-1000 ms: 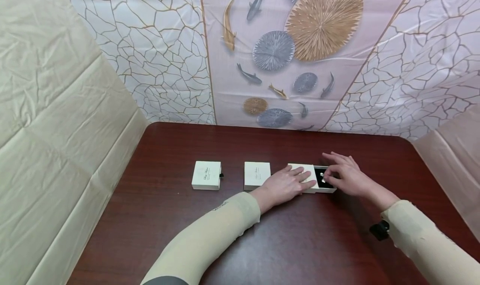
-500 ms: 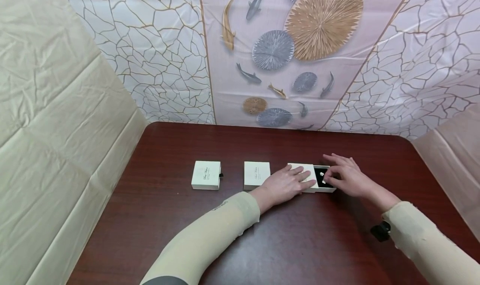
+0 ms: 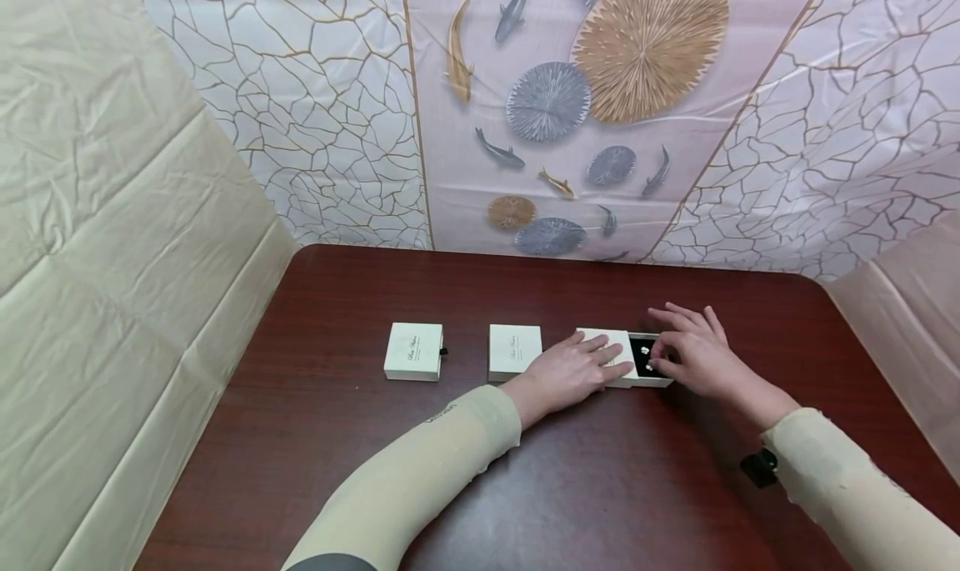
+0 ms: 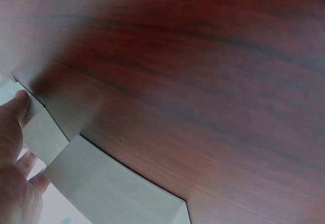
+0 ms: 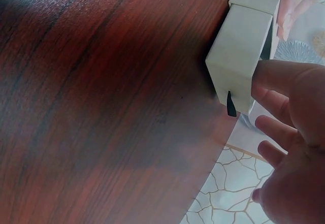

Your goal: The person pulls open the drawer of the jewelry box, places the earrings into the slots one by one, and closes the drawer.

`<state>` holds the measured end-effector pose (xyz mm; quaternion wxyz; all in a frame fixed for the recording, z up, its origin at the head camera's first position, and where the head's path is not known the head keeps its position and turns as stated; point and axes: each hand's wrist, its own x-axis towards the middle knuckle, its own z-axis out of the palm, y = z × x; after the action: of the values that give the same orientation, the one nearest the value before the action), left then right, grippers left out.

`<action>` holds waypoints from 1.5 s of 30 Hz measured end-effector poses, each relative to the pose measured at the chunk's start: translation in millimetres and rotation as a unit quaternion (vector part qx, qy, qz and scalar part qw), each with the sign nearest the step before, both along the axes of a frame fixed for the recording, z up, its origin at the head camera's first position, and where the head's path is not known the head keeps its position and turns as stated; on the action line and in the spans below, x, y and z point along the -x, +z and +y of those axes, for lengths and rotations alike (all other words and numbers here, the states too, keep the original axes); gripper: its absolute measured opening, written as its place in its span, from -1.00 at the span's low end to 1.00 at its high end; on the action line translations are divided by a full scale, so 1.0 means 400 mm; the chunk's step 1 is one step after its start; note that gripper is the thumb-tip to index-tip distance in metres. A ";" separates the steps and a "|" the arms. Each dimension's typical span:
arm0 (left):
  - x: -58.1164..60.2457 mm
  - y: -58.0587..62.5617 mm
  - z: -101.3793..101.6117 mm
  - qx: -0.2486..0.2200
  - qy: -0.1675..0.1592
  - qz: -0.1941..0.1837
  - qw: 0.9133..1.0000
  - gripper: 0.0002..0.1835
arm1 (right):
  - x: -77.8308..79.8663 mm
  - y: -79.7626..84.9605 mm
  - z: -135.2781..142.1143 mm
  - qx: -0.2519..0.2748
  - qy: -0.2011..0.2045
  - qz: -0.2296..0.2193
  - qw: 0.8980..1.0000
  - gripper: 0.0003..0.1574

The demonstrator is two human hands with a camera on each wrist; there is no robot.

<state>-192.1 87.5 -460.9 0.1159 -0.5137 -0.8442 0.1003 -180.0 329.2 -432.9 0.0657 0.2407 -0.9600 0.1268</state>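
On the right of the table lies a white slide-out jewellery box (image 3: pixel 619 338), its drawer (image 3: pixel 654 381) pulled partly out to the right and lined in black. Two small shiny pieces that look like earrings (image 3: pixel 645 350) sit on the lining. My left hand (image 3: pixel 573 373) rests flat across the box sleeve with its fingers spread. Over the drawer, my right hand (image 3: pixel 693 356) has thumb and index finger brought together at the nearer earring and pinches it; the fingertips partly hide it. In the right wrist view a black pull tab (image 5: pixel 231 104) hangs from the drawer's end.
Two more white boxes stand to the left in a row: a middle one (image 3: pixel 513 350), partly behind my left hand, and a far-left one (image 3: pixel 413 351) with a black tab. The dark red table (image 3: pixel 570 488) ends at a patterned cloth backdrop (image 3: pixel 322 121).
My right hand has shifted very slightly at the drawer, its other fingers spreading a little more. My left hand and the boxes stay in place.
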 end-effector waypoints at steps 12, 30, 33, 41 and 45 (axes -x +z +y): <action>0.002 -0.006 -0.002 -0.006 0.003 0.000 1.000 -0.44 | -0.004 0.024 0.011 0.026 -0.015 0.016 0.999 -0.85; 0.000 -0.005 -0.004 -0.003 0.004 -0.001 1.000 -0.45 | -0.016 0.031 0.071 0.041 -0.032 0.008 0.999 -0.83; -0.001 -0.004 -0.004 -0.002 0.005 -0.001 1.000 -0.44 | -0.014 0.018 0.076 0.043 -0.032 0.003 0.999 -0.81; -0.001 -0.003 -0.001 -0.002 0.007 -0.008 1.000 -0.44 | -0.012 -0.010 0.082 0.056 -0.029 -0.022 0.998 -0.82; -0.001 -0.005 0.000 -0.003 0.006 -0.003 1.000 -0.44 | -0.009 -0.018 0.080 0.059 -0.029 -0.025 0.998 -0.86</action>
<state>-191.9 87.4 -462.9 0.1138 -0.5087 -0.8478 0.0969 -176.3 361.0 -440.2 0.0593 0.2053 -0.9587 0.1875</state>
